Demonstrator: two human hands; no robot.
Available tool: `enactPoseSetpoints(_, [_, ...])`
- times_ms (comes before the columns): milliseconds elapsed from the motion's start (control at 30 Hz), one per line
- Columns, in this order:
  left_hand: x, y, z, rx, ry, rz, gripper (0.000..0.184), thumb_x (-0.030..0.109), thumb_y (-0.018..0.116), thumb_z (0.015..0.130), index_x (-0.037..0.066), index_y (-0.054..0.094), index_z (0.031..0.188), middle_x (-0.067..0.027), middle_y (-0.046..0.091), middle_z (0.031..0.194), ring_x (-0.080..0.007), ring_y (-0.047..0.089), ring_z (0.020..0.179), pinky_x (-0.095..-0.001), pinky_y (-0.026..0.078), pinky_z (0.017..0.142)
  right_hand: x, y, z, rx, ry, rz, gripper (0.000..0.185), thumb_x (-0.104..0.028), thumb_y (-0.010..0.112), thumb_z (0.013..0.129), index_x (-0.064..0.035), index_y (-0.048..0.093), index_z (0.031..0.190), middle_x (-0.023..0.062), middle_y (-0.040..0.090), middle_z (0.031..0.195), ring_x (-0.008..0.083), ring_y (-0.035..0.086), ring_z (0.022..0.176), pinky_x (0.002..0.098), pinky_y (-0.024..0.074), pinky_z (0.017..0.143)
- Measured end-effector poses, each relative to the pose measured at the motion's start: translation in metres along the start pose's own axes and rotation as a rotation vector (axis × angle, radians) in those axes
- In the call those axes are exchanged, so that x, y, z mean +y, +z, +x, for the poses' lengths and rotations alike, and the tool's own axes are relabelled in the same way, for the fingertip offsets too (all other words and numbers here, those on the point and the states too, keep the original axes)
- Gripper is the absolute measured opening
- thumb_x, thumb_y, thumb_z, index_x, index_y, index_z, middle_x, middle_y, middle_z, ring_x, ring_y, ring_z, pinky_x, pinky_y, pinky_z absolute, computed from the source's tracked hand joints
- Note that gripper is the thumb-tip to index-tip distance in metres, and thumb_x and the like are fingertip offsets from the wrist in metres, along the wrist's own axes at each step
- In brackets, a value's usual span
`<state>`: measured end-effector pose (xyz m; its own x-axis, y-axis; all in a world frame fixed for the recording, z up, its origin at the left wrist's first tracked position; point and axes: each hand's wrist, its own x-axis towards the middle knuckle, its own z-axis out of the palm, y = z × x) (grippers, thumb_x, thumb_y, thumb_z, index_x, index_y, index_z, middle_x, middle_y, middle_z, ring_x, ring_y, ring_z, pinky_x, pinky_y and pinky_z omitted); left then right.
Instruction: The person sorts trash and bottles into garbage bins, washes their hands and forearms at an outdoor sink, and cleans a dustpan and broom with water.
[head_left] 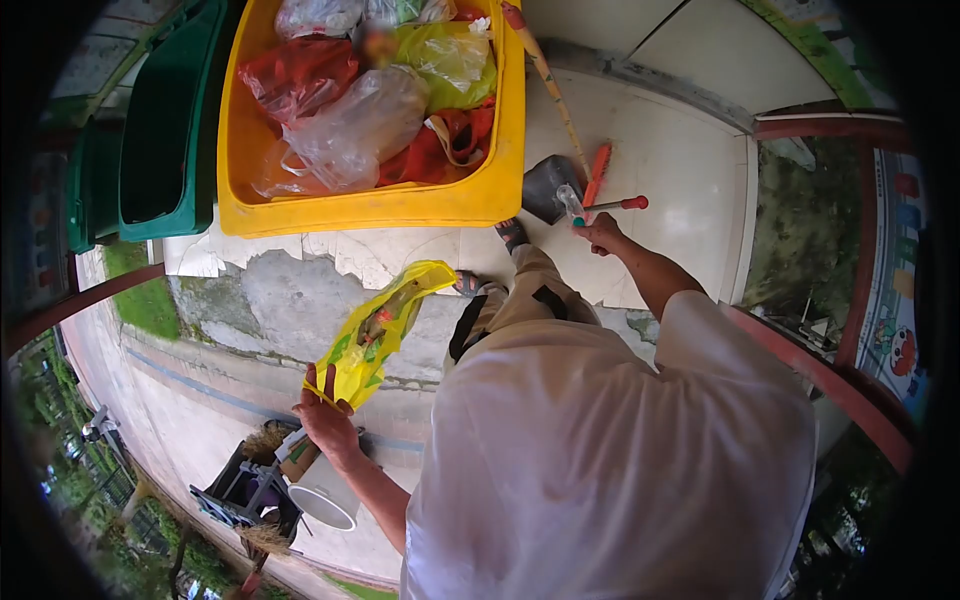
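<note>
One likely light, soft yellow bag (355,375) suits an edge hold, left grip (330,422) pinching it, right grip (603,236) pinching a bottle (570,202).

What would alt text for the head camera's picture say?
A person's left hand holds a yellow plastic bag; the right hand holds a clear plastic item with a teal end. Ahead stands a yellow rectangular plastic bin filled with mixed-colour plastic bags, beside dark-green plastic bins.

Bare left hand (330,425) is pinching, left forearm (380,490) slanting outward; bare right hand (602,236) is holding a curled grip, right forearm (650,266) angling inward.
</note>
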<state>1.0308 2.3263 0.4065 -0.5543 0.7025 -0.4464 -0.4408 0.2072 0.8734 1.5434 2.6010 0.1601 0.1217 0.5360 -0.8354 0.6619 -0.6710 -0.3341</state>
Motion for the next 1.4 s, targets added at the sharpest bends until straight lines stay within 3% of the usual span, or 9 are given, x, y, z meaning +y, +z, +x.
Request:
enactPoseSetpoints(167, [0.004, 0.013, -0.005, 0.007, 0.016, -0.084, 0.076, 0.060, 0.049, 0.090, 0.001, 0.042, 0.138, -0.0084, 0.033, 0.151, -0.0255, 0.042, 0.134, -0.0245, 0.053, 0.051, -0.027, 0.026, -0.019, -0.238, -0.273, -0.350, 0.031, -0.022, 0.062, 0.079, 0.0018, 0.053, 0.060, 0.0142, 0.058, 0.055, 0.0236, 0.057, 0.044, 0.0357, 0.0461, 0.041])
enactPoseSetpoints(200, [0.005, 0.018, -0.006, -0.014, 0.032, -0.064, 0.076, 0.060, 0.050, 0.090, 0.001, 0.042, 0.138, -0.0087, 0.033, 0.151, -0.0254, 0.042, 0.134, -0.0249, 0.054, 0.052, -0.024, 0.049, -0.007, -0.089, -0.763, -0.666, 0.029, -0.021, 0.065, 0.077, 0.0048, 0.058, 0.067, 0.0220, 0.061, 0.064, 0.0327, 0.063, 0.058, 0.0407, 0.0506, 0.055])
enactPoseSetpoints(233, [0.006, 0.022, -0.006, -0.033, 0.047, -0.043, 0.077, 0.060, 0.050, 0.090, 0.001, 0.042, 0.138, -0.0090, 0.033, 0.152, -0.0254, 0.042, 0.134, -0.0252, 0.054, 0.052, -0.057, 0.058, -0.049, -0.136, -0.838, -0.502, 0.027, -0.021, 0.065, 0.077, 0.0053, 0.060, 0.073, 0.0264, 0.061, 0.072, 0.0382, 0.063, 0.071, 0.0435, 0.0499, 0.064])
enactPoseSetpoints(367, [0.008, 0.051, -0.005, -0.107, 0.089, -0.004, 0.083, 0.062, 0.059, 0.085, 0.000, 0.043, 0.138, -0.0096, 0.032, 0.153, -0.0256, 0.045, 0.132, -0.0236, 0.053, 0.053, -0.167, 0.085, -0.200, -0.665, -1.260, -0.164, 0.019, -0.016, 0.060, 0.086, 0.0000, 0.064, 0.077, 0.0177, 0.060, 0.064, 0.0341, 0.059, 0.061, 0.0394, 0.0476, 0.059])
enactPoseSetpoints(500, [0.008, 0.075, -0.005, -0.165, 0.071, -0.008, 0.098, 0.063, 0.066, 0.078, -0.006, 0.036, 0.141, -0.0107, 0.031, 0.152, -0.0259, 0.041, 0.135, -0.0242, 0.053, 0.055, -0.212, 0.146, -0.226, -0.755, -1.400, -0.231, 0.012, -0.006, 0.056, 0.087, 0.0010, 0.060, 0.078, 0.0166, 0.060, 0.068, 0.0304, 0.061, 0.062, 0.0368, 0.0470, 0.059])
enactPoseSetpoints(733, [0.014, 0.127, -0.015, -0.263, 0.067, -0.137, 0.105, 0.075, 0.058, 0.073, -0.003, 0.038, 0.141, -0.0110, 0.026, 0.154, -0.0328, 0.035, 0.138, -0.0293, 0.058, 0.061, -0.211, 0.297, -0.132, -0.601, -1.210, -0.713, 0.009, -0.005, 0.054, 0.083, -0.0016, 0.060, 0.088, 0.0156, 0.061, 0.076, 0.0293, 0.062, 0.072, 0.0376, 0.0484, 0.067])
enactPoseSetpoints(1067, [0.040, 0.150, -0.037, -0.454, 0.078, -0.227, 0.109, 0.067, 0.065, 0.075, 0.003, 0.019, 0.150, -0.0126, 0.013, 0.158, -0.0353, 0.023, 0.143, -0.0401, 0.057, 0.082, -0.197, 0.334, -0.093, -0.757, -1.044, -0.898, 0.031, -0.008, 0.060, 0.076, -0.0069, 0.060, 0.107, 0.0135, 0.065, 0.089, 0.0293, 0.065, 0.082, 0.0387, 0.0505, 0.072])
enactPoseSetpoints(1300, [0.015, 0.123, -0.022, -0.382, 0.086, -0.252, 0.093, 0.059, 0.065, 0.081, -0.001, 0.033, 0.144, -0.0133, 0.019, 0.156, -0.0344, 0.029, 0.140, -0.0413, 0.059, 0.080, -0.205, 0.290, -0.118, -0.829, -0.995, -1.026, 0.049, -0.010, 0.063, 0.071, -0.0106, 0.059, 0.120, 0.0121, 0.069, 0.098, 0.0293, 0.066, 0.089, 0.0396, 0.0519, 0.076])
enactPoseSetpoints(1400, [-0.015, 0.102, -0.012, -0.342, 0.054, -0.279, 0.086, 0.054, 0.066, 0.083, -0.002, 0.037, 0.142, -0.0128, 0.025, 0.154, -0.0323, 0.036, 0.137, -0.0388, 0.061, 0.074, -0.247, 0.221, -0.199, -0.788, -1.061, -1.005, 0.062, -0.016, 0.064, 0.071, -0.0155, 0.052, 0.132, 0.0133, 0.063, 0.120, 0.0282, 0.061, 0.108, 0.0399, 0.0499, 0.087])
